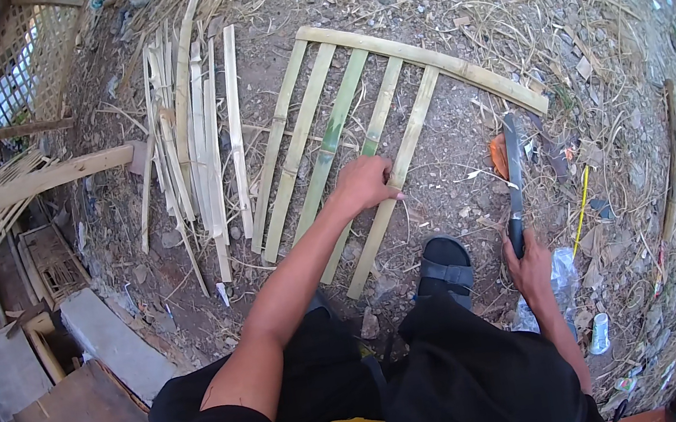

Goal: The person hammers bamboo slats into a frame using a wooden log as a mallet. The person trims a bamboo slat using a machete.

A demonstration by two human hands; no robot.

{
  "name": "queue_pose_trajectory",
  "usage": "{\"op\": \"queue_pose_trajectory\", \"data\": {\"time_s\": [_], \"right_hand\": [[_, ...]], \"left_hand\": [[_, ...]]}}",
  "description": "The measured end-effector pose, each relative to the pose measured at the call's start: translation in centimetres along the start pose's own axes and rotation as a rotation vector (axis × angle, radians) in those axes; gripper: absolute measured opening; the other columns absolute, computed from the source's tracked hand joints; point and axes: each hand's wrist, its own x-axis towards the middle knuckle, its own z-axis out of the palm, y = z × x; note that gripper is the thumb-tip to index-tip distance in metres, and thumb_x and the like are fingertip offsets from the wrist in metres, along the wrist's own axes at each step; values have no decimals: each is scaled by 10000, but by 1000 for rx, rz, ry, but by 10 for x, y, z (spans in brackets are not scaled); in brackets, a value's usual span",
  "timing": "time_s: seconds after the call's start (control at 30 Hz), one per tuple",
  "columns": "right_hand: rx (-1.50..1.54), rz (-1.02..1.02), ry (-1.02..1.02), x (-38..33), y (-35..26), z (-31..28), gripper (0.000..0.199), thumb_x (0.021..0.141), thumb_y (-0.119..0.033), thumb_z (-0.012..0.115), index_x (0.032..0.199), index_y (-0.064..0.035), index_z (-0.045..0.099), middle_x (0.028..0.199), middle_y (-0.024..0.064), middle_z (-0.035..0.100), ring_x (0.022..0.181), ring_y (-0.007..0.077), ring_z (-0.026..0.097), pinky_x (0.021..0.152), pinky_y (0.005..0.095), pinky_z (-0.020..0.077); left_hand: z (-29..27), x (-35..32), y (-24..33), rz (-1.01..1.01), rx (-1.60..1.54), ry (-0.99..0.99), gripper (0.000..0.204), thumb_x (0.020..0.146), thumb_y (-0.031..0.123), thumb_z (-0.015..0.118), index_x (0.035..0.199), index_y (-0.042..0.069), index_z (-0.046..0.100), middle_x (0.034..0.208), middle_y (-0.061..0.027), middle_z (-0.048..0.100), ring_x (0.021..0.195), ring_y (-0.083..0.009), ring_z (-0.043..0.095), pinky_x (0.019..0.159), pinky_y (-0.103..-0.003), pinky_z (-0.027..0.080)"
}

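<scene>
- The left hand (366, 182) reaches over the 5 laid-out strips (331, 136), its fingers curled narrow and its thumb on the rightmost strip (414, 134). Whether they pinch that strip or only rest against it, I cannot tell.
- The right hand (529, 263) is closed around the black handle of a long knife (514, 167), with the blade pointing away from the person and lying flat or nearly so, to the right of the strips.
- The 5 strips lie on the ground (462, 166) in front of the person, side by side with gaps between them. Their far ends meet a crosswise strip (471, 76), which runs on past them to the right. I cannot tell whether anything is fastened.
- A pile of pale strips (185, 111) lies to the left, apart from the row.
- The step in hand looks like placing or straightening the rightmost strip against the crosswise strip.
- The next move seems to call for a steady left hand, so that the strip's far end keeps its place and its gap, and for the blade to be kept well apart from those fingers and from the sandal (445, 269).
</scene>
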Motion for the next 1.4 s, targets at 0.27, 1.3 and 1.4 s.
{"op": "queue_pose_trajectory", "data": {"time_s": [0.27, 1.3, 1.4], "right_hand": [[-55, 294, 212, -19, 50, -40, 290, 950, -283, 639, 947, -3, 564, 626, 206, 576, 543, 370, 580, 519, 450, 415], [1123, 341, 14, 117, -15, -87, 323, 1011, -239, 539, 1224, -8, 614, 1158, 122, 669, 1042, 200, 658, 826, 314, 531], [323, 306, 552, 151, 80, -124, 353, 961, -210, 603, 1234, 14, 599, 1147, 192, 657, 1020, 280, 650, 879, 379, 503]], "left_hand": [[-3, 5, 2, -10, -68, -49, 463, 625, 353, 900, 795, 13, 636, 723, -108, 682, 717, -307, 685, 637, -404, 510], [-6, 20, 121, 667, -423, 729, 133, 791, -4, 757, 904, -15, 687, 943, -84, 654, 813, -234, 651, 705, -311, 518], [-15, 34, 83, 416, -487, 706, 113, 849, 88, 726, 907, 0, 684, 1031, -128, 612, 883, -280, 618, 795, -383, 495]]}}
